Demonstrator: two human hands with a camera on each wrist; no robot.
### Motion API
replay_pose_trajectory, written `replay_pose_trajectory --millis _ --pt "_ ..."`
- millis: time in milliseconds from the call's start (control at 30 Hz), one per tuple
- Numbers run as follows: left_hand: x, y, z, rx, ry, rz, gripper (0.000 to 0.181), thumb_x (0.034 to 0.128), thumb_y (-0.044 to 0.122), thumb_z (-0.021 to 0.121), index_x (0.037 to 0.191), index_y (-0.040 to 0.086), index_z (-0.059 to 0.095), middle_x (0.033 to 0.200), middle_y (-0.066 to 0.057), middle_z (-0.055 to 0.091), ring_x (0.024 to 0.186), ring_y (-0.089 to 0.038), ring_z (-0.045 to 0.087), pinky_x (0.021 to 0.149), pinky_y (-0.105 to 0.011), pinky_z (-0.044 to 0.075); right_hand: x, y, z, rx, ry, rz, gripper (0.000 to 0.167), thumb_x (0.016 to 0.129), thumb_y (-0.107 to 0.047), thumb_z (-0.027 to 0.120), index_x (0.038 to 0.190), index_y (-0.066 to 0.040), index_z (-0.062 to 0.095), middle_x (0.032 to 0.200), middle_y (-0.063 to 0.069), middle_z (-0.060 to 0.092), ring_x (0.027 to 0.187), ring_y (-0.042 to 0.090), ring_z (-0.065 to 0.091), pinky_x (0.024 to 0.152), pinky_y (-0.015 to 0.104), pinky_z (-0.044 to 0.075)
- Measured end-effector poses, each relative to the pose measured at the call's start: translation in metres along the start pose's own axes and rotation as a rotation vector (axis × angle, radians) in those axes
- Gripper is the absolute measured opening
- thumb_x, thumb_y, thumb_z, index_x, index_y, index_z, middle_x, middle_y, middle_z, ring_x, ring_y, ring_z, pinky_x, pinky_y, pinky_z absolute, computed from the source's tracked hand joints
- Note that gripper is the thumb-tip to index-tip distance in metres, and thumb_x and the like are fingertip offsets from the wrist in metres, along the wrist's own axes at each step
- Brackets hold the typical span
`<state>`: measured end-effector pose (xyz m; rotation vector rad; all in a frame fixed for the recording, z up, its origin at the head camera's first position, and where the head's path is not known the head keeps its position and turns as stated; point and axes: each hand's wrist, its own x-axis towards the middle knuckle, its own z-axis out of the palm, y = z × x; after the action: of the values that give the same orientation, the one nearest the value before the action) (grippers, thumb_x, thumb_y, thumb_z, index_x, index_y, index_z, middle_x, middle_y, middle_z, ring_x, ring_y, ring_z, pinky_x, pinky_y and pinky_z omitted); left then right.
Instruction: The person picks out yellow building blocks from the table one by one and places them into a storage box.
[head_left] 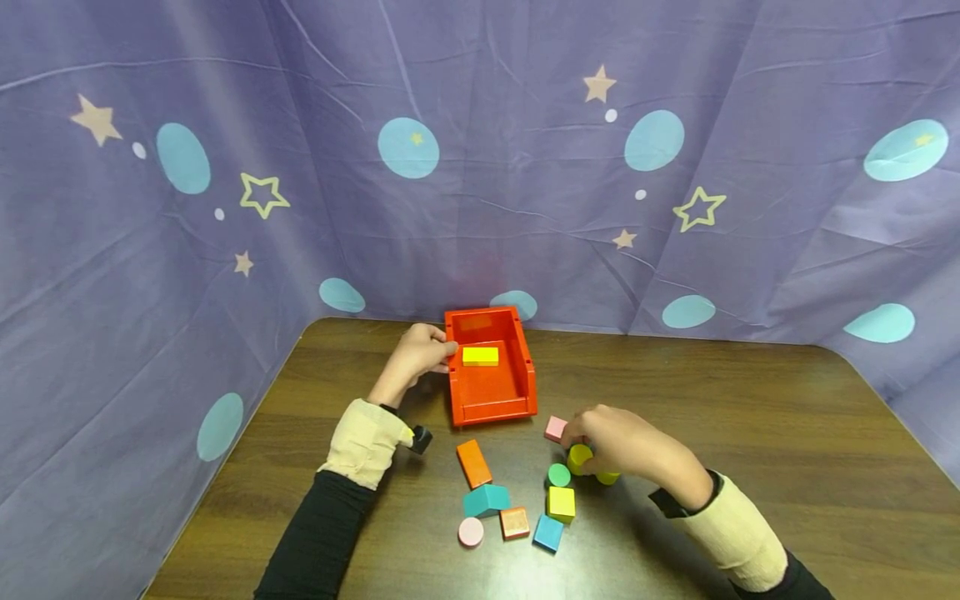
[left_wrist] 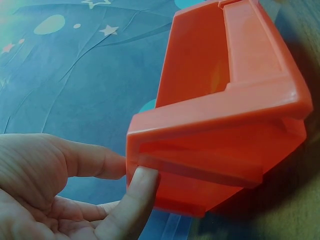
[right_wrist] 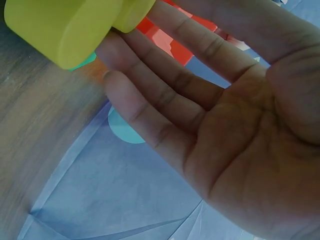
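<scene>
My left hand (head_left: 418, 350) grips the left side of a red plastic bin (head_left: 491, 410). In the left wrist view a fingertip presses the bin's side (left_wrist: 200, 165) and another finger reaches its corner. Inside the bin lies a yellow rectangular block (head_left: 480, 357). My right hand (head_left: 618, 442) is low over the table, its fingertips around a yellow cylinder (head_left: 578, 460). A second yellow cylinder (head_left: 608, 478) shows partly from under that hand. Close by are a pink block (head_left: 555, 428), a green cylinder (head_left: 558, 475) and a yellow cube (head_left: 561, 504). The thumb's tip is out of the right wrist view.
Nearer me on the wooden table (head_left: 712, 400) lie an orange block (head_left: 474, 463), a teal triangular block (head_left: 486, 500), a pink cylinder (head_left: 471, 532), an orange square block (head_left: 514, 522) and a blue block (head_left: 548, 533). A purple curtain (head_left: 480, 217) hangs behind the table.
</scene>
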<state>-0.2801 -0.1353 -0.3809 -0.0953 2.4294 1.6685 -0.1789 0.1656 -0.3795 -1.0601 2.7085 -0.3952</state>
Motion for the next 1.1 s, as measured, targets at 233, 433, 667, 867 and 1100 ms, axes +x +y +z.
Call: replay_pose_trajectory --millis 233,433,667,867,1100 --pt "-0.0011 -0.0001 -0.001 0.023 0.001 -0.001 0.028 0.097 0.003 0.06 0.117 -0.016 0.055 0.089 -0.009 0.056 0.064 -0.01 0.06 0.062 -0.022 0.064 0.001 -0.0014 0.0002 -0.005 -0.022 0.02 0.021 0.075 -0.003 0.086 0.087 -0.014 0.073 0.081 -0.008 0.063 0.071 0.004 0.05 0.06 0.02 0.045" --pt "-0.0019 0.0006 -0.0012 0.037 0.001 -0.006 0.031 0.097 0.004 0.06 0.12 -0.016 0.054 0.093 -0.01 0.056 0.067 -0.011 0.061 0.067 -0.025 0.065 0.0015 -0.003 0.003 -0.031 -0.009 0.019 0.02 0.075 -0.004 0.087 0.085 -0.014 0.072 0.08 -0.007 0.062 0.071 0.005 0.05 0.06 0.021 0.045" --pt "-0.0022 0.0009 -0.002 0.042 -0.008 -0.007 0.033 0.0976 0.005 0.06 0.122 -0.016 0.053 0.096 -0.012 0.056 0.07 -0.013 0.061 0.073 -0.029 0.066 0.0016 -0.0047 0.0053 -0.049 0.0 0.009 0.024 0.075 -0.004 0.088 0.078 -0.016 0.067 0.074 -0.007 0.054 0.067 0.006 0.044 0.056 0.02 0.037" --pt "-0.0015 0.0002 -0.0018 0.045 -0.007 -0.008 0.031 0.0978 0.005 0.06 0.121 -0.015 0.054 0.096 -0.012 0.056 0.07 -0.013 0.062 0.076 -0.032 0.067 0.0005 -0.0071 0.0052 -0.036 -0.01 0.009 0.026 0.075 -0.003 0.087 0.075 -0.015 0.064 0.069 -0.006 0.049 0.064 0.006 0.041 0.054 0.019 0.032" --pt "-0.001 0.0005 -0.0022 0.031 -0.004 -0.006 0.03 0.0977 0.004 0.059 0.12 -0.015 0.054 0.094 -0.011 0.055 0.068 -0.013 0.061 0.068 -0.025 0.065 -0.0005 -0.0076 0.0058 -0.019 -0.013 -0.01 0.026 0.075 -0.001 0.086 0.073 -0.015 0.064 0.067 -0.006 0.049 0.062 0.005 0.039 0.054 0.018 0.031"
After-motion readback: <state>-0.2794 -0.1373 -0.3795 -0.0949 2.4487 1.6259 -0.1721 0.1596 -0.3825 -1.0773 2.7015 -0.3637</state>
